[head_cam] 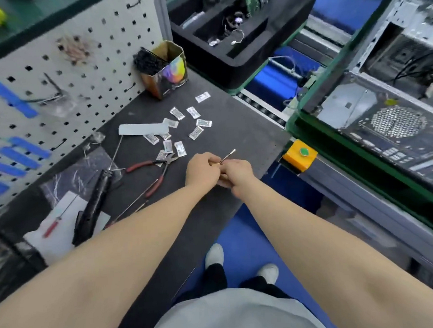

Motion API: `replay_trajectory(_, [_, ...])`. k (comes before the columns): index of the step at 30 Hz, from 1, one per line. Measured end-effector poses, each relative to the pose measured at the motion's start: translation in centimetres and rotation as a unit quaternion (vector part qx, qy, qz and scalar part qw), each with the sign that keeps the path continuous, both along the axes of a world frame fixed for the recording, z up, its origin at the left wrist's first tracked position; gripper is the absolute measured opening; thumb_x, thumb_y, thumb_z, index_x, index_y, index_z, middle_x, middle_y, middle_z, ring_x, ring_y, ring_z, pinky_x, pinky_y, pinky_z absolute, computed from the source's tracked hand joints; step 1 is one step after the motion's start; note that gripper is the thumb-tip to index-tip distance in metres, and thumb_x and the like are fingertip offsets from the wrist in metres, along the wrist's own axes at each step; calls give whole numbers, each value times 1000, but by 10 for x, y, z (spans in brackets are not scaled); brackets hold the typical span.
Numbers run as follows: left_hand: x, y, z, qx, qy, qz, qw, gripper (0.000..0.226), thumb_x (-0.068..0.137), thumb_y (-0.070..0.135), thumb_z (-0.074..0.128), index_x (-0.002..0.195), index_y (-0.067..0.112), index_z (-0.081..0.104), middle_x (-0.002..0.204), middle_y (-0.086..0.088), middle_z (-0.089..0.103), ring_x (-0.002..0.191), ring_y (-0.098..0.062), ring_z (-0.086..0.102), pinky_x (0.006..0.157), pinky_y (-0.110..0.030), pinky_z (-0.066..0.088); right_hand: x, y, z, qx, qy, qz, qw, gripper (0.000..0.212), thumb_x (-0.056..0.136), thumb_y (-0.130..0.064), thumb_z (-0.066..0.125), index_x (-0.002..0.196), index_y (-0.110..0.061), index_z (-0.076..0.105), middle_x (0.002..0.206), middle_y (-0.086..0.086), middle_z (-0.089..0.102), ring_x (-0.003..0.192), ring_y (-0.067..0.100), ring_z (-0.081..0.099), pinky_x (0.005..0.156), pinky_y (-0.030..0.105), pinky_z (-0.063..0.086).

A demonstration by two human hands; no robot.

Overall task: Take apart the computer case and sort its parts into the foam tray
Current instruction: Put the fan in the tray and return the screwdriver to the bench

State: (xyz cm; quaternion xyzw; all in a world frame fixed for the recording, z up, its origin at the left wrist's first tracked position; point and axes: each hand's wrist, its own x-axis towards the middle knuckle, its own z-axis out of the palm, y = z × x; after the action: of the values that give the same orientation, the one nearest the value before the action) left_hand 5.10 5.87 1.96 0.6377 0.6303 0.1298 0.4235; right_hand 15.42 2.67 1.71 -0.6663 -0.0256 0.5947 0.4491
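Observation:
Both my hands meet over the dark mat near its right edge. My left hand (203, 170) and my right hand (237, 173) together grip a thin metal tool (227, 156) whose shaft sticks out up and to the right. Its handle is hidden between my fingers. The open computer case (382, 112) lies on the conveyor at the right, well away from my hands. The black foam tray (243, 56) stands at the back, with small parts and a green board in its pockets.
Several small silver packets (184, 126) lie scattered on the mat (234, 138). Red-handled pliers (151, 166), a black electric screwdriver (93, 206) and a red-handled screwdriver (54, 224) lie at left. A carton of black ties (161, 69) stands by the pegboard (70, 71). A yellow button box (300, 156) sits at the conveyor's edge.

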Motion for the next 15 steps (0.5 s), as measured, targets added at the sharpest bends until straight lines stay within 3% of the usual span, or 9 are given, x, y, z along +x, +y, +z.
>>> replay_trajectory(3, [-13, 0, -6, -3, 1, -8, 1000, 40, 78, 5, 54, 107, 24, 73, 112, 0, 68, 108, -20, 63, 102, -42, 48, -6, 2, -9, -4, -8, 31, 999, 28, 86, 10, 75, 114, 3, 73, 94, 18, 78, 73, 25, 78, 60, 35, 64])
replay_trajectory(6, [-21, 3, -12, -1, 17, -3, 1000, 41, 77, 2, 55, 109, 23, 72, 107, 2, 68, 107, -19, 63, 103, -44, 46, -5, 0, -16, -20, -48, 61, 997, 20, 92, 5, 74, 110, -3, 73, 100, 18, 79, 87, 31, 80, 74, 44, 67])
replay_trajectory(15, [10, 17, -14, 46, 75, -25, 996, 36, 77, 14, 59, 107, 31, 68, 106, 7, 64, 105, -19, 59, 98, -38, 39, 24, -11, -7, -22, -52, 82, 995, 25, 93, -3, 77, 116, -9, 73, 110, 15, 78, 100, 28, 78, 82, 41, 66])
